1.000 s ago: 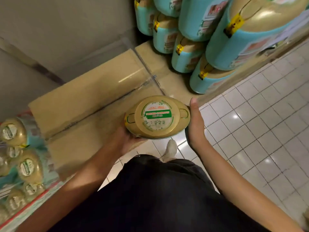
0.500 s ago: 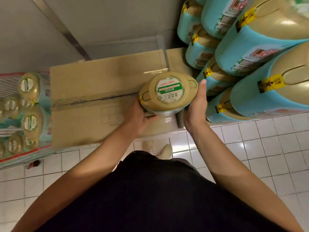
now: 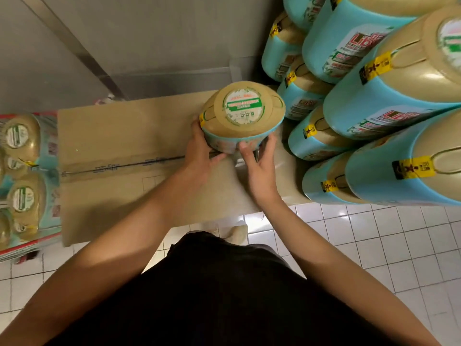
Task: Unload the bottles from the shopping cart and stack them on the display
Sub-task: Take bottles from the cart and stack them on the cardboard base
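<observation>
Holding one bottle (image 3: 242, 113) upright over the right end of the cardboard box (image 3: 119, 151), with its top toward the camera.

- Left hand (image 3: 199, 148): grips the bottle's left flank, fingers curled round the lower body.
- Right hand (image 3: 259, 161): cups the near side, thumb and fingers spread against the teal wrap. Both hands are grasping, neither released.
- Base contact with the box: cannot tell, as the bottle's own bulk hides it.

Judgement: the two-handed, low grip suits a wide jug that looks heavy. The flat box top probably serves as the platform for the next row. The bottle is held near the box's right end so it can close up against the stack of bottles (image 3: 374, 96) just right of the box.

Materials:
- Bottle: oval section, glossy beige-gold plastic shoulder and a round green-and-white label on top. The teal film sleeve below looks slick, so slipping is a risk.
- Stack: same kind of bottle in tiers, with yellow tags at the shoulders.
- Box: matte brown board with a seam along its middle. It may sag under load.
- Cart (image 3: 30, 245), left of the box: red-trimmed, with more bottles inside.
- Floor (image 3: 374, 245), in front of the box: glossy white tiles.
</observation>
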`<state>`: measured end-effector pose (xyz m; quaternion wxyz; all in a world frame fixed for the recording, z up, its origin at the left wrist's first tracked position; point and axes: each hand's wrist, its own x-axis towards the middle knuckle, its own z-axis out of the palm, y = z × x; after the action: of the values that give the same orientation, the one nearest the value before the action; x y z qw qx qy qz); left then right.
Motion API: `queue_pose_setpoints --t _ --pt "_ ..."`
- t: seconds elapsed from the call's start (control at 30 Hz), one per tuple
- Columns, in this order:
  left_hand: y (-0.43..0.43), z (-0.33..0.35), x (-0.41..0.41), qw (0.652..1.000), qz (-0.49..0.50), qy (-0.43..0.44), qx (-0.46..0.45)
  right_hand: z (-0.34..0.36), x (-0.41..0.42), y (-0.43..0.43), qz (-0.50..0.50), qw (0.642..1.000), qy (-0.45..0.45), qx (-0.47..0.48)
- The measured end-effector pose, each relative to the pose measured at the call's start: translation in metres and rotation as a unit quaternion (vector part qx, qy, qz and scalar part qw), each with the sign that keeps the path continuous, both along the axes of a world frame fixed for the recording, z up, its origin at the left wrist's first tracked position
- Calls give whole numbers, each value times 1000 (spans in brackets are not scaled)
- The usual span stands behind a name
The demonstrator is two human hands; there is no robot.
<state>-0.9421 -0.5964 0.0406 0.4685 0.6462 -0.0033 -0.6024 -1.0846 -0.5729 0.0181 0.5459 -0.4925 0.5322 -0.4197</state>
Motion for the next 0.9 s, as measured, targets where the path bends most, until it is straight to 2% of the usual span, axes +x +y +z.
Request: queue_pose_setpoints --t 0.17,0.4,0.5,0.63,0.9 --pt "-40 4 17 999 -44 -24 -18 2 17 -48 3 1000 2 -9" --pt "-86 4 40 998 -43 -7 -41 7 41 -98 7 1000 11 -19" --pt "-105 10 52 996 -80 -37 -15 11 47 -114 -4 1000 18 -21" --pt "-121 16 64 992 -123 -30 -1 14 51 -128 -8 999 30 -15" --pt "-137 9 76 991 -134 -5 -6 14 63 -146 -11 999 37 -14"
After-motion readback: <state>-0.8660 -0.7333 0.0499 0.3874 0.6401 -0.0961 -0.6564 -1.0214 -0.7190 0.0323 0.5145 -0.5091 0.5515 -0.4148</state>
